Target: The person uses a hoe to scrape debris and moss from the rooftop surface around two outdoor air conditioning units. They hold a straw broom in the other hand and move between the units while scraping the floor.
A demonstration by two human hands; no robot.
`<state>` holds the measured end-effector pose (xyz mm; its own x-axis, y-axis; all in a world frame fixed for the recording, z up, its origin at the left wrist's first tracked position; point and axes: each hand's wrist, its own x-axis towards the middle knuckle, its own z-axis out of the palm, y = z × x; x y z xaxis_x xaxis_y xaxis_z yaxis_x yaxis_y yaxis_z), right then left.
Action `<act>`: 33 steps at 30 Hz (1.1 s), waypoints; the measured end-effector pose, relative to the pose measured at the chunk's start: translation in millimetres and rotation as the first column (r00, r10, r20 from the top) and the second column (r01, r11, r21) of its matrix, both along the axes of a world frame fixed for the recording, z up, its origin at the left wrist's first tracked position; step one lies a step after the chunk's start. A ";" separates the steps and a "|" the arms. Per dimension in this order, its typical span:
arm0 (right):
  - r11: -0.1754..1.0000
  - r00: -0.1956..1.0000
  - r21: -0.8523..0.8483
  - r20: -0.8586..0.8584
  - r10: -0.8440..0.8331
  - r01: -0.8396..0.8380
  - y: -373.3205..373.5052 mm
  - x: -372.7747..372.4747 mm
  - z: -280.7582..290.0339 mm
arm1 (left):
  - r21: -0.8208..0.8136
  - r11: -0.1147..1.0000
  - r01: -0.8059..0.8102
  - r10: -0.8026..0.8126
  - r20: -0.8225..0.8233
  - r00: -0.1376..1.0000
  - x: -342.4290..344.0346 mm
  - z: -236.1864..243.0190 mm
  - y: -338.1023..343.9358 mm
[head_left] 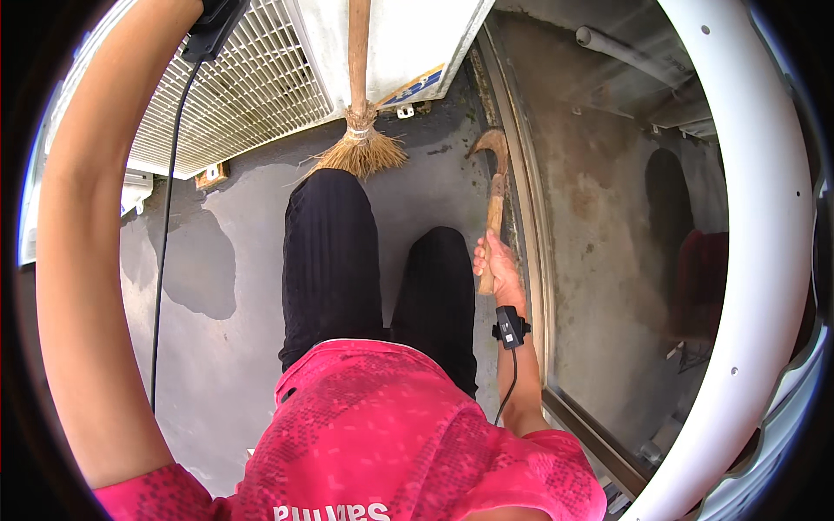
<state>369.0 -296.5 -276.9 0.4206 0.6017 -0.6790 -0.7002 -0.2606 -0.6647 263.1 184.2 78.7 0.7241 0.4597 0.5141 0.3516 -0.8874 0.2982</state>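
My right hand is closed around the wooden handle of a hooked, rust-brown blade tool, held beside a metal-framed track along a glass panel. My raised left arm runs up the left side; its hand is beyond the top edge, out of sight. A straw broom stands upright against a white outdoor unit, its bristles down on the grey floor near my knee. Another white grilled panel sits left of the broom, with a black cable hanging from the strap on my left wrist.
The grey floor has darker, damp-looking patches. A glass panel at the right reflects pipes and dark shapes, bordered by a long frame. A white curved bar arches along the right rim. My bent legs occupy the middle.
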 end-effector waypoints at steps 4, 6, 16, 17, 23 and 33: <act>0.959 0.998 -0.279 -0.035 -0.054 0.042 -41.4 -18.9 5.2 | 0.025 0.999 -0.021 0.021 -0.012 1.000 0.6 0.7 -0.5; 0.970 0.998 -0.242 -0.059 -0.039 0.024 -60.9 -18.2 6.3 | 0.007 1.000 -0.025 0.025 -0.011 1.000 1.8 0.5 0.7; 0.969 0.996 -0.245 -0.087 -0.029 0.007 -76.0 -9.8 14.8 | -0.025 0.999 -0.023 0.023 -0.004 1.000 1.2 0.5 -5.4; 0.974 0.996 -0.226 -0.094 -0.006 -0.015 -75.4 -5.9 17.6 | -0.029 0.999 -0.038 0.038 -0.003 0.999 1.0 0.7 -4.8; 0.963 0.995 -0.258 0.033 0.094 -0.082 -21.9 24.7 11.8 | 0.033 0.998 -0.044 0.044 0.005 0.999 1.2 0.7 -2.6; 0.978 0.999 -0.207 0.016 -0.028 0.031 4.5 -6.8 2.7 | 0.010 1.000 -0.005 0.004 0.033 0.999 3.3 -0.9 2.5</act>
